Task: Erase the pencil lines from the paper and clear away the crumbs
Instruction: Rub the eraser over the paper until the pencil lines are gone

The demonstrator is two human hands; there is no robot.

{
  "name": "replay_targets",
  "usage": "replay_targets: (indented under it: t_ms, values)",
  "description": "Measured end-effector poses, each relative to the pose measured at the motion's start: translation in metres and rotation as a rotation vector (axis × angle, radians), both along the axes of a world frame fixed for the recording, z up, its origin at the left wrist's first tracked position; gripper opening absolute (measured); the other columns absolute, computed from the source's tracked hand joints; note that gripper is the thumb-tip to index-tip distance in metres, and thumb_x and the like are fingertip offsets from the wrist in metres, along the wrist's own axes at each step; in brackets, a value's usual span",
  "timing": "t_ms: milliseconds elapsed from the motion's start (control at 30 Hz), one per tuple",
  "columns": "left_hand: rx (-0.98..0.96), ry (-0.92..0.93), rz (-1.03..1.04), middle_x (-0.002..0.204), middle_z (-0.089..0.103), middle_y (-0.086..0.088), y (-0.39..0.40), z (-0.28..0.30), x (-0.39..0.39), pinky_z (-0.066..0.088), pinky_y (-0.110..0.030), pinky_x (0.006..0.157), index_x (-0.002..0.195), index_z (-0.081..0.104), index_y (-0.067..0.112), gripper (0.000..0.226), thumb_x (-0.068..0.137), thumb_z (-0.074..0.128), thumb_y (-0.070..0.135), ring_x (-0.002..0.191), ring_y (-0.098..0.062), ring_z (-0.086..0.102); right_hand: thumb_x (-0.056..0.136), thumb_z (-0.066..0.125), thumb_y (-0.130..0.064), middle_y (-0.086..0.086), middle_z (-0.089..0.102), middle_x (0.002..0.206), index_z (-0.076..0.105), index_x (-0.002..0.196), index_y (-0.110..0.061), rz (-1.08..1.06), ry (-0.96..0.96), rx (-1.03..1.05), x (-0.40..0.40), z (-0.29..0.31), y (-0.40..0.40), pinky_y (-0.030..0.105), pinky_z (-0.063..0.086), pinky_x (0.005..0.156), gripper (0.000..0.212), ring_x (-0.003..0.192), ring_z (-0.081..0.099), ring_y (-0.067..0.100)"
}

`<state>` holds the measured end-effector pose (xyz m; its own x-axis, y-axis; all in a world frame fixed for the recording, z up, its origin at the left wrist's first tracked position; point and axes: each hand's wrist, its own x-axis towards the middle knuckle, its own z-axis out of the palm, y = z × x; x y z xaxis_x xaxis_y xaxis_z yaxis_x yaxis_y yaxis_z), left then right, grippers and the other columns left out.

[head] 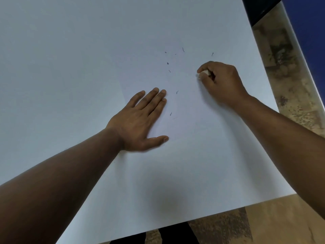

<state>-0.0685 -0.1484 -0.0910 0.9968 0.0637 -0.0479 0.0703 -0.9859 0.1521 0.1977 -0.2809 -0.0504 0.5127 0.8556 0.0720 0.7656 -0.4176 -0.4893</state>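
Paper (193,129) lies flat on a white table (52,59), its left edge faintly visible just beyond the fingertips of the left hand (139,120). That hand is pressed palm-down on the sheet's left part, the four fingers straight and close together pointing to the far right, the thumb spread apart toward the near side. To the right and farther off, the right hand (223,81) is curled into a loose fist, with thumb and fingers clamped on a small white eraser (204,73) whose tip touches the paper. Dark eraser crumbs (168,63) are scattered over the sheet between and beyond the two hands: several in a loose cluster to the far left of the eraser, one just beyond the right hand, one near the left fingertips and one nearer, beside the left hand. Pencil lines are too faint to make out. Past the table's right and near edges shows a mottled brown floor (290,85), with a blue wall (309,23) at the far right.
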Motion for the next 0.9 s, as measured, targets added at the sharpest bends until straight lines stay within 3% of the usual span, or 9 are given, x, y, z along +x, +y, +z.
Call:
replay_targets:
  t_ms: [167,267,367,567,667,767,900]
  values:
    - [-0.01,0.003,-0.003,0.174,-0.002,-0.012,0.0,-0.001,0.0,0.003,-0.048,0.13,0.165,0.009,0.005,0.103,0.095,0.02,0.08,0.161,-0.025,-0.007,0.095,0.055,-0.023,-0.012,0.063,0.085,0.069,0.107,-0.017,0.113,0.074,0.04,-0.03,-0.001,0.031,0.007,0.037,0.07,0.019,0.075,0.051,0.001]
    - [-0.016,0.014,-0.004,0.174,-0.004,-0.011,0.0,-0.001,0.0,0.003,-0.048,0.13,0.165,0.006,0.006,0.103,0.095,0.019,0.081,0.16,-0.024,-0.009,0.094,0.054,-0.021,-0.002,0.068,0.089,0.068,0.106,-0.014,0.184,0.023,-0.006,-0.042,-0.005,0.037,0.025,0.047,0.076,0.019,0.079,0.059,0.013]
    - [-0.023,0.013,0.001,0.174,-0.003,-0.011,0.0,-0.001,0.001,0.002,-0.047,0.13,0.165,0.006,0.006,0.103,0.095,0.021,0.08,0.161,-0.025,-0.008,0.093,0.049,-0.021,0.007,0.067,0.091,0.064,0.104,-0.013,0.114,-0.113,-0.035,-0.032,-0.006,0.032,0.038,0.048,0.078,0.02,0.085,0.061,0.028]
    - [-0.024,0.015,0.003,0.174,-0.006,-0.01,0.0,0.0,0.0,0.0,-0.046,0.13,0.165,0.006,0.006,0.102,0.095,0.022,0.079,0.16,-0.024,-0.009,0.094,0.051,-0.019,0.008,0.069,0.091,0.066,0.103,-0.01,-0.023,-0.073,-0.055,-0.005,0.003,0.035,0.039,0.05,0.081,0.019,0.087,0.062,0.027]
    - [-0.031,0.015,0.003,0.174,-0.005,-0.01,0.001,0.0,0.0,0.0,-0.046,0.13,0.165,0.006,0.006,0.103,0.095,0.022,0.08,0.16,-0.024,-0.01,0.096,0.053,-0.021,0.003,0.068,0.092,0.067,0.107,-0.012,0.06,-0.014,0.032,-0.025,0.0,0.031,0.033,0.049,0.079,0.02,0.084,0.062,0.021]
    - [-0.04,0.025,-0.001,0.174,-0.006,-0.01,0.001,-0.001,0.0,-0.001,-0.045,0.13,0.165,0.005,0.007,0.104,0.095,0.022,0.081,0.16,-0.023,-0.011,0.097,0.051,-0.025,0.0,0.066,0.094,0.065,0.109,-0.017,0.201,-0.017,0.002,-0.044,-0.007,0.023,0.035,0.05,0.076,0.019,0.083,0.061,0.02]
    - [-0.038,-0.003,-0.001,0.174,-0.004,-0.011,0.001,-0.002,0.0,-0.001,-0.045,0.13,0.165,0.007,0.006,0.103,0.096,0.024,0.08,0.16,-0.024,-0.009,0.096,0.051,-0.024,0.0,0.066,0.089,0.065,0.104,-0.017,0.078,-0.083,-0.023,-0.03,-0.007,0.027,0.037,0.051,0.075,0.018,0.082,0.061,0.021]
